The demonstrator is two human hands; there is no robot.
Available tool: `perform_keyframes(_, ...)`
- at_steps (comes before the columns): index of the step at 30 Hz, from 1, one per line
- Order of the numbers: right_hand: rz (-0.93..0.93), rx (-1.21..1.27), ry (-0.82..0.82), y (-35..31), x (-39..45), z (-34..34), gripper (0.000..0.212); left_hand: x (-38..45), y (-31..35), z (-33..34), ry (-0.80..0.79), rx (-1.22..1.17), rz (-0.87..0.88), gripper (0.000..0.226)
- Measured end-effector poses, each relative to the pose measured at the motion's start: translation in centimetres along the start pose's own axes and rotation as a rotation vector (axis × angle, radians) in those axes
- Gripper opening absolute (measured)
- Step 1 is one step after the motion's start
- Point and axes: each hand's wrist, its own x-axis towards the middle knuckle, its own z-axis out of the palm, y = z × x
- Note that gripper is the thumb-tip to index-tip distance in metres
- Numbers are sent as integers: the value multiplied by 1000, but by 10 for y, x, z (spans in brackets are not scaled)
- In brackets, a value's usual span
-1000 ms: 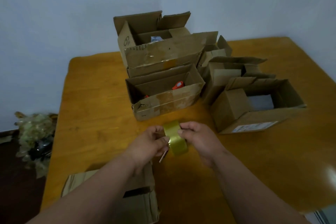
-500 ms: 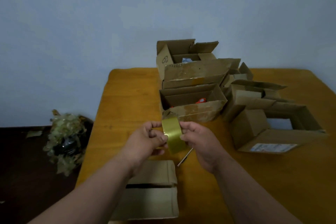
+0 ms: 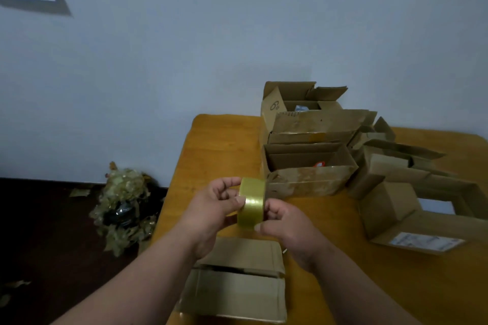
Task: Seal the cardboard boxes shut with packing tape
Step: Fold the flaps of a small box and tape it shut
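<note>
From the head view, both hands are raised above the counter [image 3: 219, 140] with a tape roll [image 3: 251, 203] held between them. The left hand [image 3: 211, 208] grips the roll's left side: its thumb lies across the shiny outer band and its curled fingers [image 3: 228, 182] hook over the top edge. The right hand [image 3: 287, 224] holds the right side, fingers curled round the roll's rim and thumb low on the front. The roll stands on edge, yellowish and glossy, clear of the counter.

Just below the fingers, near the counter's front edge, lies a flat box [image 3: 237, 280] with its two top flaps folded down and a dark gap running between them. A thin, pale object pokes out just beside the right wrist at that box's far corner; it is too small to tell what it is.

Beyond the fingers sits an open box [image 3: 309, 179] with worn, tape-marked walls and something red and white inside. Behind that stands a taller box [image 3: 274, 105] with raised flaps and a "6" inked on its side. To the right of the fingers, more open boxes crowd together; the nearest one [image 3: 390, 208] carries a white label low on its front.

Off the counter, left of the fingers, a heap of crumpled wrapping [image 3: 124, 206] lies on the dark floor against the pale wall
</note>
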Motion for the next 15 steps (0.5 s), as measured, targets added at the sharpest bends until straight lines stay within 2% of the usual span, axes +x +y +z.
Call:
perform_keyframes(4, 6, 138, 118, -4, 8, 5, 29, -7, -8, -8, -77, 73, 67, 34)
perform_keyframes(9, 34, 266, 210, -3, 15, 7, 31, -6, -9, -8, -82, 192, 138, 28)
perform_keyframes(15, 32, 360, 201, -4, 19, 9, 43, -5, -12, -8, -96, 403, 226, 28)
